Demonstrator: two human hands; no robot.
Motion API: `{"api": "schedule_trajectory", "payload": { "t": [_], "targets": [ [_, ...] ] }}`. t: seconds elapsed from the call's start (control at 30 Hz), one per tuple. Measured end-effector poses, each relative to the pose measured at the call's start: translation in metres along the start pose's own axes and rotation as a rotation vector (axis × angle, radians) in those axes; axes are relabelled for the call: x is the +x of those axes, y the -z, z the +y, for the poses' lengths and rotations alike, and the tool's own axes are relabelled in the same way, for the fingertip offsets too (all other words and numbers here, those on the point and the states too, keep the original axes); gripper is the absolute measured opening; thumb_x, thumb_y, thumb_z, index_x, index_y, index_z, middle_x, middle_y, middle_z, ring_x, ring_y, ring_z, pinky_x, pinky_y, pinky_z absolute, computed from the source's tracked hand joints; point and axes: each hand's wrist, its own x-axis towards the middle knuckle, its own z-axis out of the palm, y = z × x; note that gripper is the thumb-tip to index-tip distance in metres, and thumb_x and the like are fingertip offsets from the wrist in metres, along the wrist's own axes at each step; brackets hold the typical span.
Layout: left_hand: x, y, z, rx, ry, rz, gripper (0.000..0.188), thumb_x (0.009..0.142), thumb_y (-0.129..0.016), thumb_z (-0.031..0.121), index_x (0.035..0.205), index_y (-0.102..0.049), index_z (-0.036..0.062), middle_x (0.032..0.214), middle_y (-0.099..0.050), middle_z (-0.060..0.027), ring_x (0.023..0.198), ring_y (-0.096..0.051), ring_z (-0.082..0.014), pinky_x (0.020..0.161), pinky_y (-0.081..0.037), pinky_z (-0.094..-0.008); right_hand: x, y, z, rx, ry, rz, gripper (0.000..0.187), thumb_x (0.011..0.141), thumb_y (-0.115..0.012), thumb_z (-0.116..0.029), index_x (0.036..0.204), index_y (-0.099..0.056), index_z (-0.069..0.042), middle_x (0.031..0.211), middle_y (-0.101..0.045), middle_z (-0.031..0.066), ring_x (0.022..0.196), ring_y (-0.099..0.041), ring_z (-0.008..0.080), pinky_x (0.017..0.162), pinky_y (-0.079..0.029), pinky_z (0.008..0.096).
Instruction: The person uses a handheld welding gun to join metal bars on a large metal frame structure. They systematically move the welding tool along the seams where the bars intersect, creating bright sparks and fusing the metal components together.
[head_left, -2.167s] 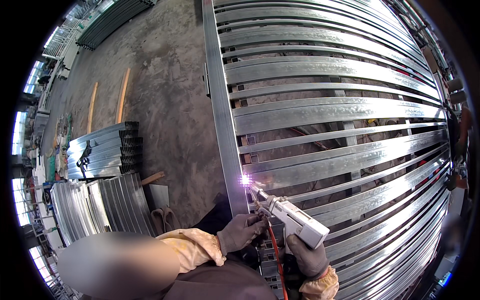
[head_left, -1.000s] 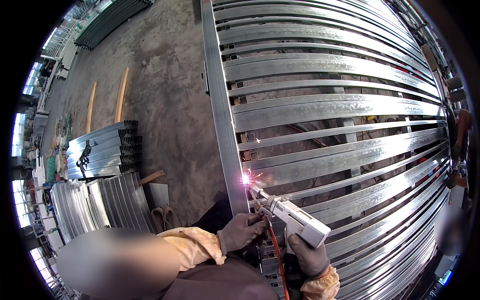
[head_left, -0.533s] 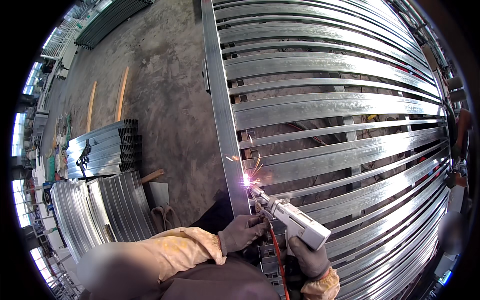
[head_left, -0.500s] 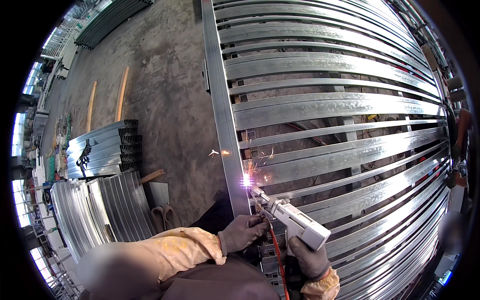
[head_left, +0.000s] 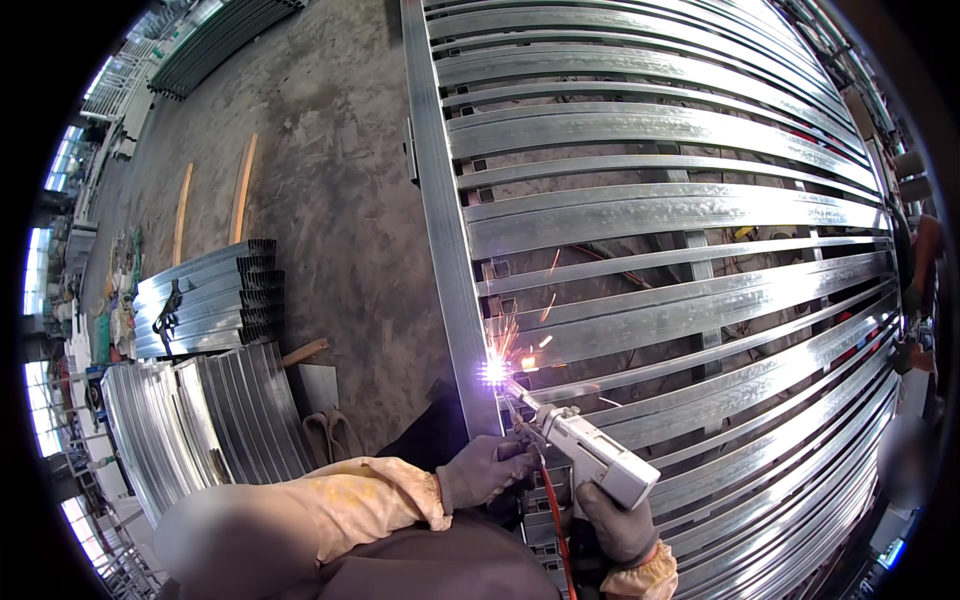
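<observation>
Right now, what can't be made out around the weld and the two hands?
Head view only:
- Weld joint on the frame rail: the arc glare washes it out.
- Welding gun grip and trigger: covered by the right hand.
- Left hand fingertips: curled beside the nozzle, contact unclear.
- Red cable: runs off the lower edge.
- Left forearm: blurred patch over the sleeve.
- Stacked steel sections: too small and bent near the rim to count.
</observation>
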Motion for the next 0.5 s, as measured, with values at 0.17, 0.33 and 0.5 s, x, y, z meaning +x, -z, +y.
{"api": "schedule_trajectory", "payload": {
  "t": [0.17,0.33,0.5],
  "targets": [
    [-0.0025,-0.003,0.0035,0.026,0.001,0.002,0.022,0.098,-0.063,0.025,0.103,-0.068,0.0033,0.073,-0.056,0.0077,0.056,-0.041,0.0004,0.051,-0.031,-0.0182,-0.0026,-0.0004,0.0015,0.001,-0.004,0.027,0.036,0.094,-0.058,-0.008,0.128,-0.05,0.003,0.094,-0.064,0.0095,0.074,-0.066,0.0166,0.064,-0.056,0.0297],
    [-0.0047,-0.005,0.0086,0.057,0.015,0.002,0.024,0.099,-0.062,0.026,0.105,-0.068,0.0036,0.071,-0.055,0.008,0.056,-0.042,0.0003,0.05,-0.031,-0.0184,-0.0022,0.0008,0.0034,0.002,0.017,0.024,0.036,0.094,-0.058,-0.007,0.127,-0.05,0.004,0.094,-0.064,0.0092,0.074,-0.066,0.0168,0.064,-0.056,0.0298],
    [-0.0059,-0.0064,0.0097,0.077,-0.01,0.013,0.023,0.099,-0.061,0.025,0.103,-0.068,0.0039,0.071,-0.055,0.0079,0.056,-0.042,-0.0001,0.05,-0.031,-0.0186,-0.0034,-0.0014,0.0017,0.023,0.007,0.032,0.036,0.094,-0.058,-0.007,0.127,-0.051,0.004,0.094,-0.064,0.0094,0.075,-0.066,0.0169,0.065,-0.056,0.0299]
  ]
}}
